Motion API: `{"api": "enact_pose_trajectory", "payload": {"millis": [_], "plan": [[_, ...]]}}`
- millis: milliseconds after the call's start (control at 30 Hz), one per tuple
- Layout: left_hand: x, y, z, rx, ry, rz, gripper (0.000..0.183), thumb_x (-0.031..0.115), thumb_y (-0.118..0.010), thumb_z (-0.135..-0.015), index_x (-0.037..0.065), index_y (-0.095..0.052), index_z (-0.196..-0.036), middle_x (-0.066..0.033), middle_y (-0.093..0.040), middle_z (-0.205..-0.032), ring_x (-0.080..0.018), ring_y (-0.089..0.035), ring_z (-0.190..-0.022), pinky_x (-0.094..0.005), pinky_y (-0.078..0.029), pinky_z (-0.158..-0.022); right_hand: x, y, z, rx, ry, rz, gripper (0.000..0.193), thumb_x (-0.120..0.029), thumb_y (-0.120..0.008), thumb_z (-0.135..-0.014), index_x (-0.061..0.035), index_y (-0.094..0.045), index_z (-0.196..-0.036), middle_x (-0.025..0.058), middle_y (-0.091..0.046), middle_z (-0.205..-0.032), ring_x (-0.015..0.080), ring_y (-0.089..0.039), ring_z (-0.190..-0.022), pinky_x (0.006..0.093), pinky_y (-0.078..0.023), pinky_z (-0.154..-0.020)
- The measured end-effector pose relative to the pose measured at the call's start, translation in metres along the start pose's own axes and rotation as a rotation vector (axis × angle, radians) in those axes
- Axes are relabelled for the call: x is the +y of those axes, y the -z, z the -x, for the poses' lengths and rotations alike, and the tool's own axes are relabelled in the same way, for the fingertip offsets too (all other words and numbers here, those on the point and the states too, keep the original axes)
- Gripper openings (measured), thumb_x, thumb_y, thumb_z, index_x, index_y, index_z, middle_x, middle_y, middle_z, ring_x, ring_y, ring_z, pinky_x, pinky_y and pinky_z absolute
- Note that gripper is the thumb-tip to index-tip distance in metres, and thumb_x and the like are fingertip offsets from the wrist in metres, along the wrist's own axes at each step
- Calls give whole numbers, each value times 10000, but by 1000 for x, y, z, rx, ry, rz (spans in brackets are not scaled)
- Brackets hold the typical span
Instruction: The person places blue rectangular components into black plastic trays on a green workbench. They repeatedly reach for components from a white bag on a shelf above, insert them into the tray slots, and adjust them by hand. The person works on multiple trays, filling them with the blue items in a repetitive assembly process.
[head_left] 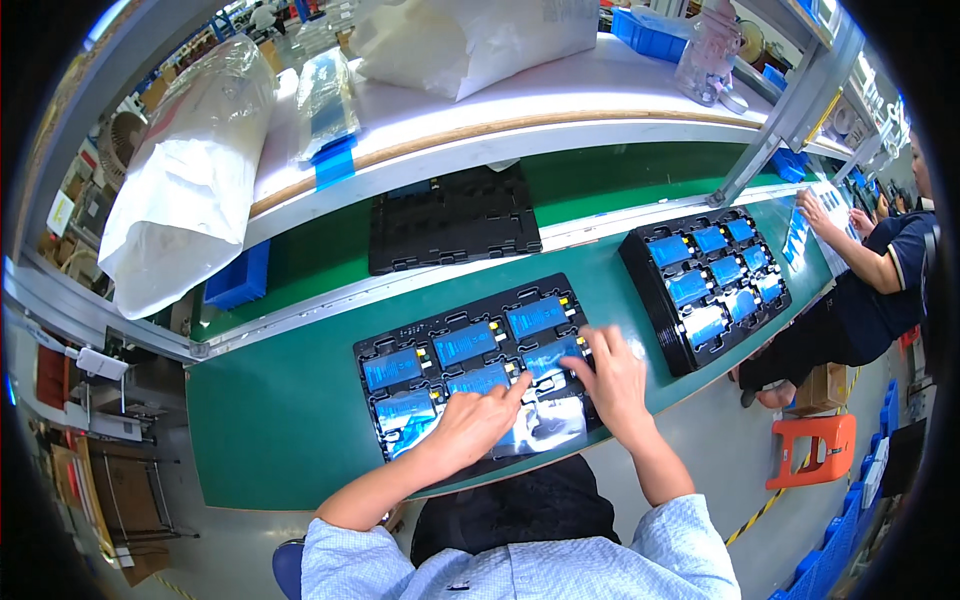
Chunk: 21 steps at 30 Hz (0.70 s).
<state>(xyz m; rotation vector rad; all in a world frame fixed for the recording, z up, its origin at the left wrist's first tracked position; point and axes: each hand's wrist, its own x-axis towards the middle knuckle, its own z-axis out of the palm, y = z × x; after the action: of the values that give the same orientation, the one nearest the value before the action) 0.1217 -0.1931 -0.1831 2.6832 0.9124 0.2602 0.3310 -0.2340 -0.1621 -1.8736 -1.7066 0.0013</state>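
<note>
A black moulded tray [375, 350] lies on the green bench in front of me, its pockets filled with several flat blue-wrapped packs [465, 344]. My left hand [470, 420] rests flat on the tray's near row, forefinger stretched toward the middle packs. My right hand [612, 380] lies on the near right corner of the tray, fingers spread over a blue pack [550, 356]. Neither hand grips anything that I can see. A shiny silvery pack [555, 418] shows between the two hands.
A second black tray [650, 290] stacked with blue packs sits to the right. An empty black tray [450, 220] lies on the green conveyor [300, 260] behind. White bags rest on the upper shelf. A co-worker [880, 270] sits at far right beside an orange stool [812, 450].
</note>
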Motion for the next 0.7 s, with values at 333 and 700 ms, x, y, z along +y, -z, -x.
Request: {"api": "enact_pose_trajectory", "payload": {"millis": [333, 700], "plan": [[41, 43, 41, -126, -22, 453, 402, 297, -580, -901, 67, -516, -1225, -160, -676, -921, -336, -667, -780, -412, -539, -648, 9, 46, 58, -658, 77, -740, 122, -126, -738, -794, -18, -697, -830, 73, -668, -788, 222, -623, -786, 353, -474, -757], [38, 42, 47, -303, 20, 730, 243, 162, -536, -928, 44, -592, -1132, -179, -663, -1008, -349, -646, -919, -419, -501, -788, 12, 38, 63, -1131, -46, -1054, 286, -118, -659, -902, 27, -598, -1142, 107, -635, -1083, 158, -639, -912, 308, -518, -828]]}}
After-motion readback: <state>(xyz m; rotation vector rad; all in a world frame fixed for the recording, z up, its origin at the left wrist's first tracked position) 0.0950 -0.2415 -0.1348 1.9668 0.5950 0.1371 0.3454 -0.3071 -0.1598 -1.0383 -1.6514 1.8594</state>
